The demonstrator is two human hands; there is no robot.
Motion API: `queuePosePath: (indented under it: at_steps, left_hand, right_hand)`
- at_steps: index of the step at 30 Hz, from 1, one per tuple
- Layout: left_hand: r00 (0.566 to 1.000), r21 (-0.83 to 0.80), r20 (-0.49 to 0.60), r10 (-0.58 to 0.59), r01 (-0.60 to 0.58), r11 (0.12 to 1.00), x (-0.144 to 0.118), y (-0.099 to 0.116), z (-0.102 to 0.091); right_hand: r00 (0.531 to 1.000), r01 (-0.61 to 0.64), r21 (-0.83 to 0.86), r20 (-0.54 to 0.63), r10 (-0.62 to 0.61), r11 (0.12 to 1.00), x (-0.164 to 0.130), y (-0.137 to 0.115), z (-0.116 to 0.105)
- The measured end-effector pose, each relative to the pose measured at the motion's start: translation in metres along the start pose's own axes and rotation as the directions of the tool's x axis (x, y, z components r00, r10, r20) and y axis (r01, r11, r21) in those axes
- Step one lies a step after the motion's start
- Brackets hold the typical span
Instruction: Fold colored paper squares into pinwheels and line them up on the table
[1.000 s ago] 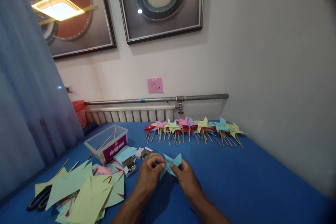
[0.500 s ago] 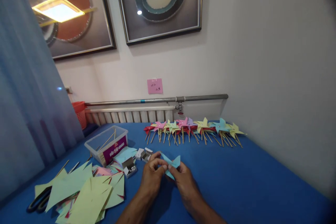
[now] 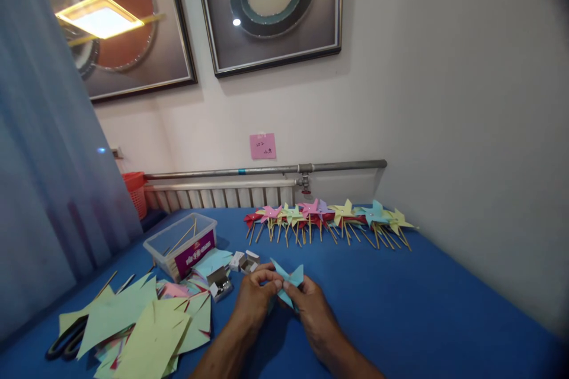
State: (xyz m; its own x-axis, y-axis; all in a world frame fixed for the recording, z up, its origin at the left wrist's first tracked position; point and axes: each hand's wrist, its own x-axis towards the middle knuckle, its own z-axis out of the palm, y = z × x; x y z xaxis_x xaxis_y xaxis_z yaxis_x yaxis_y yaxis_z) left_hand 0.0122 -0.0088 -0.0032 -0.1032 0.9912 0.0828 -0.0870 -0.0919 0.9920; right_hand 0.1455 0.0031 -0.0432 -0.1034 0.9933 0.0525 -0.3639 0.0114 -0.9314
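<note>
A light blue paper pinwheel [image 3: 294,276], its corners folded toward the middle, is held above the blue tabletop. My left hand [image 3: 258,293] pinches its left side, thumb and forefinger near the centre. From the right, my right hand [image 3: 309,301] grips it, with the thumb pressed close to the left thumb. The fingertips hide the pinwheel's centre, so I cannot tell whether a pin is there. Just left of my hands stands an open small box [image 3: 219,283] with shiny metal bits inside. Two more little boxes [image 3: 245,261] sit behind my left hand.
Finished pinwheels on sticks [image 3: 311,210] lie in a row along the back. At left are cut paper sheets [image 3: 153,331], black-handled scissors [image 3: 66,340] and a clear plastic tub [image 3: 180,243] with sticks. A blue curtain [image 3: 31,160] hangs at the left edge.
The pinwheel has turned slightly in my fingers and more of its folded points show. Both thumbs have come closer together at its centre. Everything else on the table stays put.
</note>
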Motion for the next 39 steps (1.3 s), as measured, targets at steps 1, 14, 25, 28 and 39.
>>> queuePosePath:
  at_steps: [1,14,25,28,39]
  left_hand:
    - [1.0,0.007,-0.005,0.006,-0.006,1.0,0.0,-0.001,0.0]
    - [0.992,0.184,-0.023,0.126,-0.12,0.976,-0.002,-0.003,-0.002]
    - [0.986,0.263,-0.023,0.163,-0.152,0.953,-0.003,-0.002,-0.001]
    - [0.986,0.28,-0.03,0.166,-0.151,0.948,-0.003,-0.002,-0.001]
    - [0.983,0.299,-0.021,0.182,-0.167,0.94,-0.001,-0.006,-0.003]
  right_hand:
    - [1.0,0.002,-0.005,0.015,-0.002,1.0,-0.001,0.0,0.0]
    - [1.0,-0.013,-0.043,0.021,0.014,0.999,0.001,-0.002,-0.005]
    - [0.994,0.104,-0.165,0.028,-0.101,0.981,0.0,-0.013,-0.002]
    - [0.994,0.109,-0.193,0.023,-0.107,0.975,0.0,-0.011,-0.002]
    - [0.993,0.12,-0.221,0.039,-0.114,0.968,0.003,-0.003,-0.005]
